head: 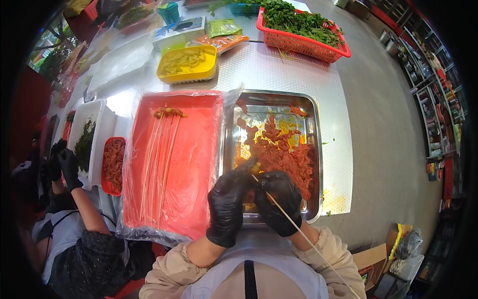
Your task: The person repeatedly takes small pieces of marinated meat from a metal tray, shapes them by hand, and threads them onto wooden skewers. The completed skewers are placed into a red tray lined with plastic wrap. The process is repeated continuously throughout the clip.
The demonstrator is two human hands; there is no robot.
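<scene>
Black gloves cover both hands, which meet over the front of a steel tray (317, 157) of red marinated meat pieces (287, 160). A thin wooden skewer (295, 224) slants from between them down past my right forearm. My right hand (280, 200) is closed around the skewer near its upper end. My left hand (228, 203) pinches a small yellow-green piece (256, 167), perhaps a pickled pepper, at the skewer's tip; the fingertips are partly hidden. Left of the tray, a red tray (190, 160) lined with clear plastic holds several skewers (160, 160) with meat at their far ends.
Beyond the trays stands a yellow container (186, 76) of pale green peppers. A red basket (298, 46) of leafy herbs sits at the far right. At left, a co-worker's gloved hands (69, 164) are by a white bin (99, 116) with greens, near a small red tray of meat (114, 164).
</scene>
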